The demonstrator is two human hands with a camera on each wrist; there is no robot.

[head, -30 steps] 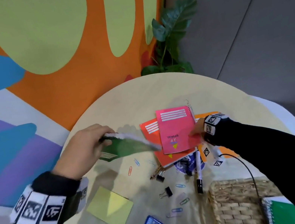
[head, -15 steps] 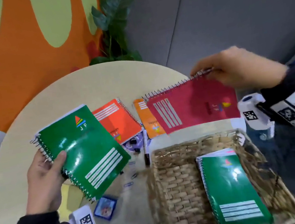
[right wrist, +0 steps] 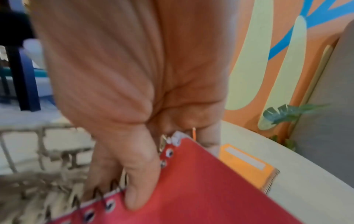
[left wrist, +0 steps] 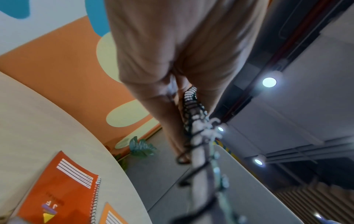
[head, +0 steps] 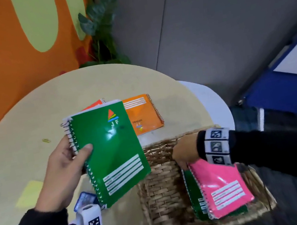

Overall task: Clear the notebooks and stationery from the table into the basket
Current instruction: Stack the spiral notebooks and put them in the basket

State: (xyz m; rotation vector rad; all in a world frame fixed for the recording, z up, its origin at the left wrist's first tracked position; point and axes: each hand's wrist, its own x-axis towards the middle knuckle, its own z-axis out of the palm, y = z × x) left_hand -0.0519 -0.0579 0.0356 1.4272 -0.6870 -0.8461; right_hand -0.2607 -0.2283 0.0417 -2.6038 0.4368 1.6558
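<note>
My left hand (head: 69, 166) grips a green spiral notebook (head: 110, 150) by its wire edge, held tilted above the table just left of the wicker basket (head: 162, 185). My right hand (head: 185, 151) pinches the spiral corner of a pink notebook (head: 222, 188), which lies inside the basket on top of another green notebook (head: 195, 199). In the right wrist view the thumb (right wrist: 138, 174) presses on the pink cover (right wrist: 210, 189). An orange notebook (head: 142, 113) lies on the table (head: 28, 133) behind, with a red one (left wrist: 63, 191) beside it.
A yellow sticky pad (head: 29, 194) and a small blue box (head: 84, 200) lie near the table's front left. A gold paper clip (head: 46, 140) sits further left. A potted plant (head: 101, 31) stands behind the table against the wall.
My right hand carried the pink notebook down from above the table into the basket, onto the green one. My left hand brought its green notebook rightward, closer to the basket.
</note>
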